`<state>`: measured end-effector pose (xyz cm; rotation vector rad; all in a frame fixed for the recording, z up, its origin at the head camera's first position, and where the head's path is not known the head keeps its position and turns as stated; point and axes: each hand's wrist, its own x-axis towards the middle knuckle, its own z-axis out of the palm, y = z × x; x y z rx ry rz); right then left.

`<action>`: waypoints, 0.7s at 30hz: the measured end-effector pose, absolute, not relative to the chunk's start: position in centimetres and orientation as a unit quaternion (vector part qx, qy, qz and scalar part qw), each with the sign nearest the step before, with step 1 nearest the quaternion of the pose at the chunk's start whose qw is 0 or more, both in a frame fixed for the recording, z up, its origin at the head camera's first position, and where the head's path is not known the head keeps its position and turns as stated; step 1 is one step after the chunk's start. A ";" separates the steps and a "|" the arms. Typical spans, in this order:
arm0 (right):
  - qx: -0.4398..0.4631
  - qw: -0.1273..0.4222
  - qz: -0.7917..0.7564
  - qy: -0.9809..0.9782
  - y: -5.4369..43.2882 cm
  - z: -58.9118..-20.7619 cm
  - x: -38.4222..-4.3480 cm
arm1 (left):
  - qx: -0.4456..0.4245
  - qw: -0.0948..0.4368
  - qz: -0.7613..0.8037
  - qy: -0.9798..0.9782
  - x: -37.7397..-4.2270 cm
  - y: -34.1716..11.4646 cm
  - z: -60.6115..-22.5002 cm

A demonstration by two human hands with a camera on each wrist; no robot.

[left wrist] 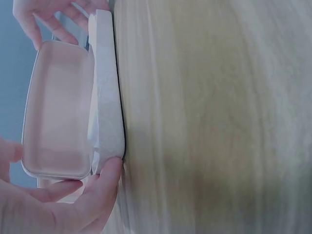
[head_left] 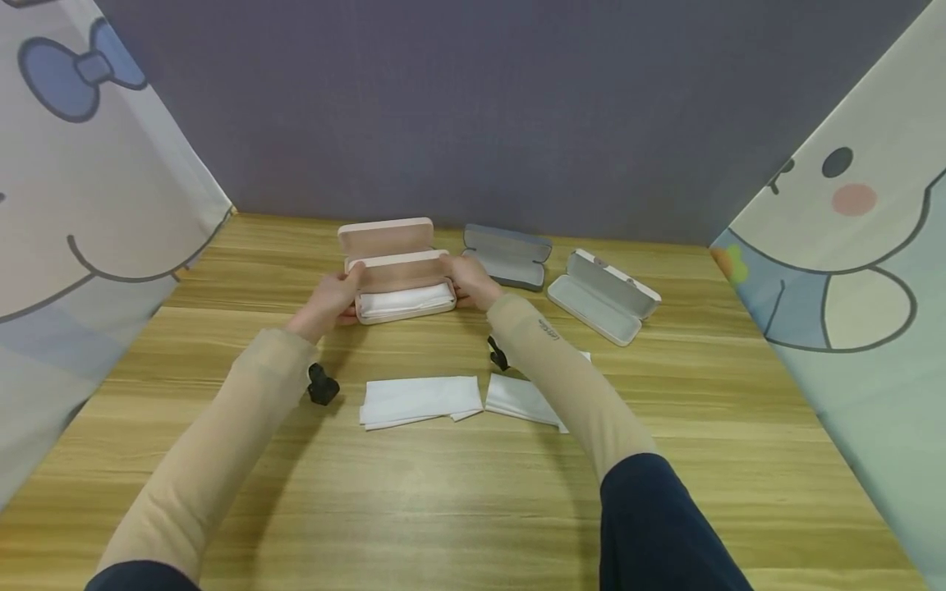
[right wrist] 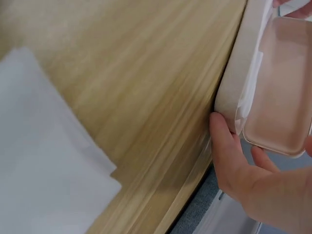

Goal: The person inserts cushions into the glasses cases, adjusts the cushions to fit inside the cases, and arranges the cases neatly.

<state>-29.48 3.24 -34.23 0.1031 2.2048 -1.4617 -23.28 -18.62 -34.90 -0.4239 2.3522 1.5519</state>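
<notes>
A pink glasses case (head_left: 404, 273) stands with its lid raised, near the back of the table. Folded white cloth (head_left: 407, 300) lies in its base. My left hand (head_left: 330, 300) grips the left end, thumb at the lid and fingers by the base, as the left wrist view (left wrist: 63, 207) shows with the hand low in frame. At the opposite end my right hand (head_left: 473, 281) holds the case the same way; in the right wrist view its fingers (right wrist: 226, 151) touch the base's corner and the lid's edge.
Right behind is another pink case (head_left: 386, 235) with its lid up. Rightward stand an opened grey case (head_left: 507, 253) and an opened white case (head_left: 602, 295). Two folded white cloths (head_left: 421, 400) (head_left: 521, 398) lie nearer me, one partly under my right forearm. A dark panel (head_left: 473, 107) rises behind the table.
</notes>
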 end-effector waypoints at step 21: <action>0.021 0.282 -0.526 0.802 3.3 -33.7 -29.5 | -0.128 0.184 0.551 0.804 -23.0 -18.3 -34.5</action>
